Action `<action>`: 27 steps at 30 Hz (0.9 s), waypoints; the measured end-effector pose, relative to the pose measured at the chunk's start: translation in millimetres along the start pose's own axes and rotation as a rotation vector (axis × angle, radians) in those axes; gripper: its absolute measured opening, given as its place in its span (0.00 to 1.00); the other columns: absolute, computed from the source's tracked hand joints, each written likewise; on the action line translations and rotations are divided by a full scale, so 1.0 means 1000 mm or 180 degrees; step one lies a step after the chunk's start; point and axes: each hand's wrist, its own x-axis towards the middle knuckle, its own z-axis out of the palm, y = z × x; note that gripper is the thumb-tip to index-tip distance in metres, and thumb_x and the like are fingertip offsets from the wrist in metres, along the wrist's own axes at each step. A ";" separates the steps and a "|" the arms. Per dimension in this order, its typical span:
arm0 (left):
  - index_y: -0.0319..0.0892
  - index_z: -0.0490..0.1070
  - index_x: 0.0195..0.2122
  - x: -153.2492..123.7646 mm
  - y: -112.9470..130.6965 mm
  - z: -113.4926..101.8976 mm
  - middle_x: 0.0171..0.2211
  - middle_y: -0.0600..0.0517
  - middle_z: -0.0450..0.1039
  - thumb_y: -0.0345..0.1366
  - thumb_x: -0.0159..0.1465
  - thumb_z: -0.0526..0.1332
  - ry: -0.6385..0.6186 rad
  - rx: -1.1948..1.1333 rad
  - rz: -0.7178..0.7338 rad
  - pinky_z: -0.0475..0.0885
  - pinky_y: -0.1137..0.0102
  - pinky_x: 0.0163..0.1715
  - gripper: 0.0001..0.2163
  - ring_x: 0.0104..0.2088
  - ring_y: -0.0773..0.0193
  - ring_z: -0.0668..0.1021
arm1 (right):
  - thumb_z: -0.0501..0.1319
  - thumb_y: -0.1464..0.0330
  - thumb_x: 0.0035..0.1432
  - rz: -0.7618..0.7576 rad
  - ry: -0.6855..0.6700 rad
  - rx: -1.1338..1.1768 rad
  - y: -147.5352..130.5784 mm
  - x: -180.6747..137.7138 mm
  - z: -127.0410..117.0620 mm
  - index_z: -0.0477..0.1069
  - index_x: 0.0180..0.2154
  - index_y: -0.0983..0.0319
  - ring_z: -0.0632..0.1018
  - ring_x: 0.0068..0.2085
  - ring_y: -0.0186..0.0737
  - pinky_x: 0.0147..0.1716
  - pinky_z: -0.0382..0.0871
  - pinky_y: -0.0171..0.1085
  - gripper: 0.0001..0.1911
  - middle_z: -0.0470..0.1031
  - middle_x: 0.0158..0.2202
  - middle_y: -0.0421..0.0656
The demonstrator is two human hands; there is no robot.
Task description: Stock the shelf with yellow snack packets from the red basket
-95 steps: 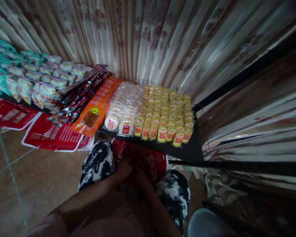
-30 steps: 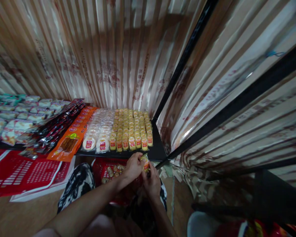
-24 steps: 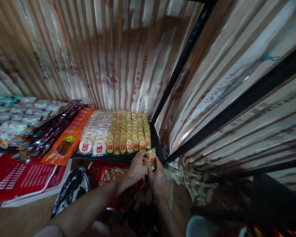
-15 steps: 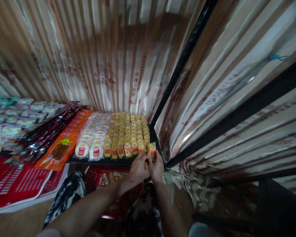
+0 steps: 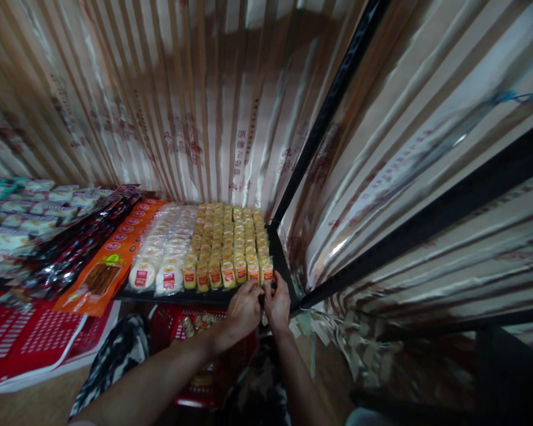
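At the bottom centre, a red basket point(image 5: 160, 320) with small wrapped packets in it sits below the shelf point(image 5: 282, 261). Just right of centre, the left hand point(image 5: 244, 306) has its fingers curled in near the shelf's front edge, and the right hand point(image 5: 278, 302) has its thumb and fingertips, slightly parted, against a yellow packet point(image 5: 266, 271) at the right end of the front row; whether either hand grips it, I cannot tell. White round packets point(image 5: 169, 278) stand to its left, an orange bag point(image 5: 109, 260) farther left, and striped sheeting point(image 5: 177, 94) fills the upper frame.
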 end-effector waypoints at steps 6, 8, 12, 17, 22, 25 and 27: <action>0.38 0.67 0.52 -0.003 -0.017 0.009 0.58 0.47 0.64 0.27 0.64 0.51 0.0062 0.0978 0.1113 0.58 0.62 0.59 0.16 0.62 0.58 0.58 | 0.51 0.59 0.57 0.0042 -0.0099 0.0128 0.012 0.001 0.003 0.65 0.51 0.67 0.73 0.47 0.47 0.45 0.70 0.48 0.24 0.70 0.47 0.55; 0.36 0.63 0.56 0.000 -0.024 0.011 0.60 0.46 0.60 0.29 0.66 0.49 0.0026 0.1216 0.1417 0.55 0.62 0.61 0.18 0.64 0.58 0.52 | 0.51 0.60 0.57 0.0068 -0.0061 0.0186 0.015 0.001 0.003 0.65 0.50 0.65 0.73 0.46 0.46 0.43 0.71 0.47 0.22 0.70 0.47 0.54; 0.33 0.57 0.60 0.010 -0.034 0.013 0.63 0.44 0.53 0.31 0.66 0.49 -0.0056 0.1462 0.1830 0.47 0.61 0.63 0.21 0.66 0.57 0.46 | 0.51 0.63 0.57 0.0000 -0.0078 0.0210 0.017 0.000 0.001 0.65 0.48 0.65 0.73 0.46 0.46 0.44 0.71 0.47 0.20 0.71 0.46 0.53; 0.33 0.54 0.61 0.019 -0.041 0.015 0.64 0.44 0.50 0.33 0.65 0.50 -0.0103 0.1516 0.1899 0.42 0.58 0.63 0.23 0.66 0.55 0.44 | 0.48 0.66 0.57 -0.0327 -0.0046 0.0052 0.016 0.002 -0.002 0.67 0.47 0.66 0.73 0.47 0.46 0.49 0.68 0.49 0.19 0.72 0.45 0.54; 0.33 0.47 0.64 0.020 -0.046 0.019 0.65 0.45 0.46 0.30 0.62 0.49 -0.0148 0.1609 0.1803 0.41 0.56 0.63 0.28 0.66 0.55 0.43 | 0.46 0.64 0.60 -0.0490 0.0199 -0.0099 0.017 0.007 -0.005 0.69 0.46 0.65 0.72 0.50 0.47 0.51 0.66 0.51 0.20 0.72 0.47 0.54; 0.34 0.47 0.64 0.020 -0.047 0.019 0.65 0.45 0.45 0.31 0.63 0.49 -0.0128 0.1614 0.1771 0.40 0.56 0.63 0.27 0.66 0.55 0.44 | 0.48 0.61 0.60 -0.0378 0.0153 -0.0061 0.015 0.011 -0.004 0.69 0.46 0.65 0.73 0.48 0.47 0.49 0.67 0.49 0.20 0.73 0.46 0.54; 0.34 0.47 0.64 0.020 -0.048 0.020 0.65 0.45 0.46 0.32 0.63 0.48 -0.0101 0.1600 0.1757 0.41 0.56 0.63 0.27 0.66 0.55 0.45 | 0.49 0.60 0.60 -0.0266 0.0010 0.0027 0.014 0.014 -0.001 0.70 0.45 0.65 0.74 0.45 0.46 0.47 0.69 0.47 0.20 0.74 0.44 0.53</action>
